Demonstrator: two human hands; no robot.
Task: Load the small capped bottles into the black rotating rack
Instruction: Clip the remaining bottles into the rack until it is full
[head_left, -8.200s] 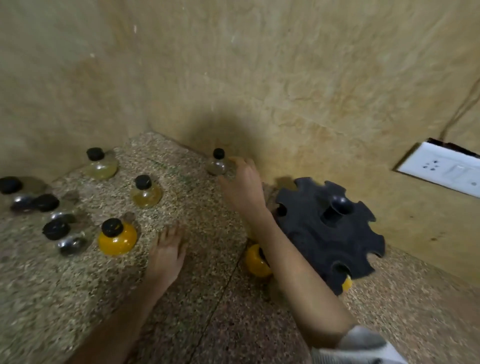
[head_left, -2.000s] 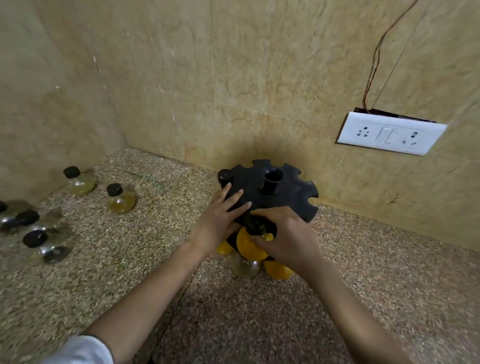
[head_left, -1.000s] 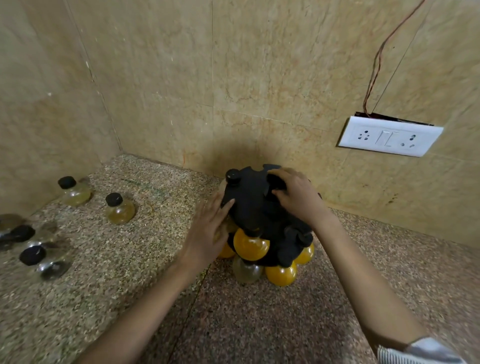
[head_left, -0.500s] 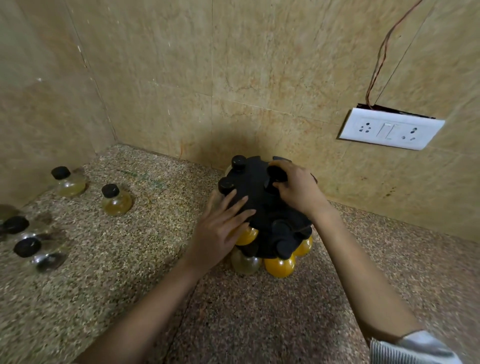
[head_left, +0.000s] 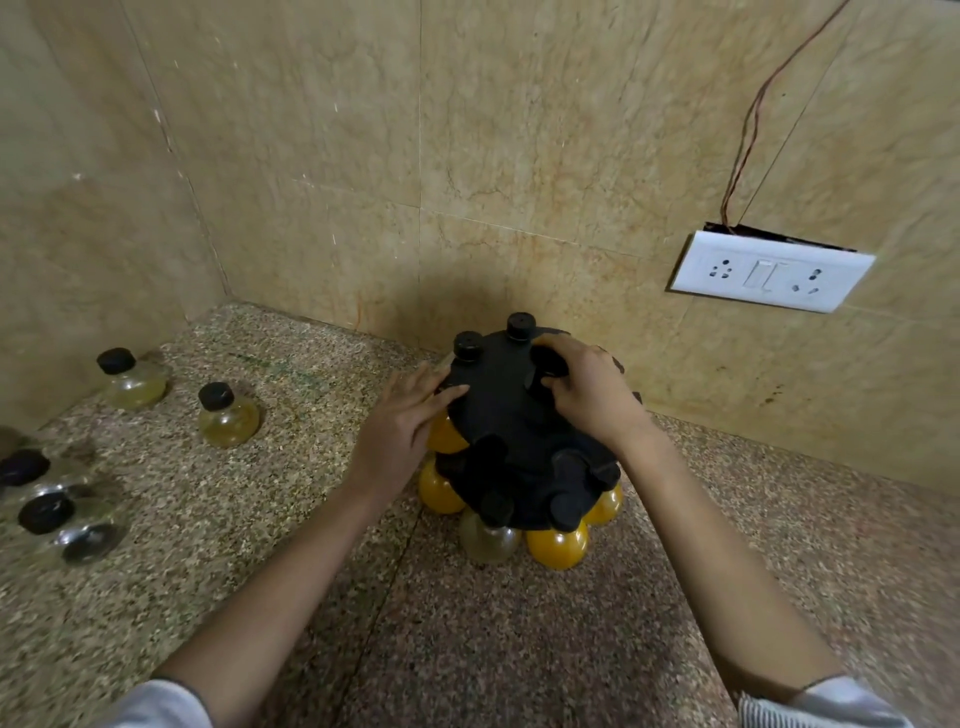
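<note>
The black rotating rack (head_left: 504, 400) stands on the stone counter near the back wall, with two tiers. Several round bottles with black caps hang in its slots, mostly orange ones (head_left: 557, 548) and a pale one (head_left: 488, 540) at the front. My right hand (head_left: 587, 389) grips the centre post on top of the rack. My left hand (head_left: 402, 431) lies flat against the rack's left rim, fingers spread. Loose on the counter at left stand two pale yellow bottles (head_left: 226, 415) (head_left: 132, 379) and two clear ones (head_left: 67, 527) (head_left: 23, 470).
Tiled walls meet in a corner (head_left: 223, 291) behind the loose bottles. A white socket plate (head_left: 769, 270) with a thin wire above it is fixed to the back wall at the right. Speckled counter (head_left: 519, 649) lies in front of the rack.
My left hand slid slightly up the rack's left rim and the rack turned a little. My right hand stays on the centre post. The loose bottles have not moved.
</note>
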